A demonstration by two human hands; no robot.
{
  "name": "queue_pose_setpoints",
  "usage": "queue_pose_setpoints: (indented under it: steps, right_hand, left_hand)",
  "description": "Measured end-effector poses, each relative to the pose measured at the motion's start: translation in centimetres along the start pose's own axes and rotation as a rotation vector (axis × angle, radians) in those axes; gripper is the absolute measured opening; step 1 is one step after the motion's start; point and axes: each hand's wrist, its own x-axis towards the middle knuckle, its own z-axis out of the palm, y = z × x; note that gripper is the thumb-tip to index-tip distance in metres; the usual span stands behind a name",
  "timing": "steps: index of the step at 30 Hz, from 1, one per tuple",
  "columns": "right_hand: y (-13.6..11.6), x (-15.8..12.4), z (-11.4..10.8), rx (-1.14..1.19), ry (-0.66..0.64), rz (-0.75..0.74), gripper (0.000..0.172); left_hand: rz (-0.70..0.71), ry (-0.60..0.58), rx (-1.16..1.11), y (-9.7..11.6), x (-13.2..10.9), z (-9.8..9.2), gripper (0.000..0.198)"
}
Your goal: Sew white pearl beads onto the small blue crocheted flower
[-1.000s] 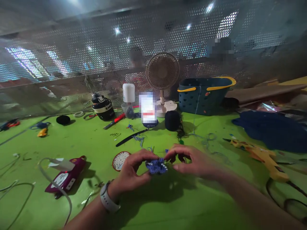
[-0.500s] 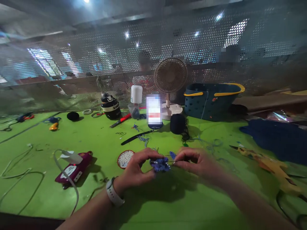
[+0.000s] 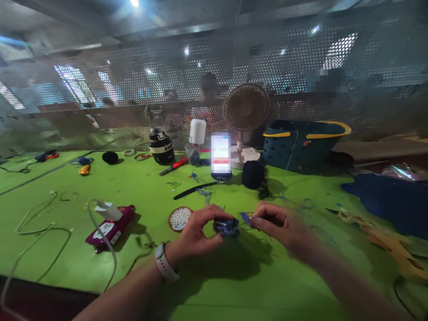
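Note:
My left hand (image 3: 197, 232) pinches a small blue beaded yarn piece (image 3: 226, 226) just above the green table (image 3: 234, 285). A white watch sits on that wrist. My right hand (image 3: 281, 227) is closed to the right of the piece, its fingertips pinched on a thin needle or thread with a blue scrap (image 3: 245, 217) near them. A round dish of white beads (image 3: 179, 218) lies just left of my left hand. A ball of dark yarn (image 3: 253, 174) sits beyond my hands, with loose thread trailing toward them.
A phone (image 3: 220, 156) stands upright by a small fan (image 3: 245, 111). A blue basket (image 3: 301, 142) is at the back right, dark blue cloth (image 3: 391, 200) at the right. A magenta power bank (image 3: 110, 225) with cable lies left. A perforated metal screen backs the table.
My right hand has drawn a little away from the yarn piece to the right. The camera has tilted up and shifted slightly, so the table items sit lower and further right.

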Motion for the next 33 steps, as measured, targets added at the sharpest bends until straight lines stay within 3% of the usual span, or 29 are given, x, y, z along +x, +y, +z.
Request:
queue_pose_setpoints:
  steps: [8,17,26,30,33]
  right_hand:
    - [0.0,0.1,-0.2,0.103,0.074,0.057,0.027]
    - [0.2,0.1,-1.4,0.03,0.114,0.014,0.025]
    - [-0.4,-0.3,-2.1,-0.141,0.085,-0.038,0.018]
    - [-1.1,-0.4,-2.6,-0.166,0.009,0.01,0.019]
    - [-1.4,-0.4,-2.8,-0.199,0.003,-0.033,0.017]
  left_hand:
    - [-0.002,-0.06,0.046,0.0,-0.2,0.2,0.044]
    - [0.012,0.054,0.046,-0.5,-0.1,-0.1,0.042]
    - [0.074,0.163,0.187,-1.0,-0.2,-0.5,0.049]
    - [0.083,0.149,0.194,-1.2,-0.4,-0.8,0.053]
    - [0.099,0.144,0.21,-1.1,-0.4,-1.0,0.054]
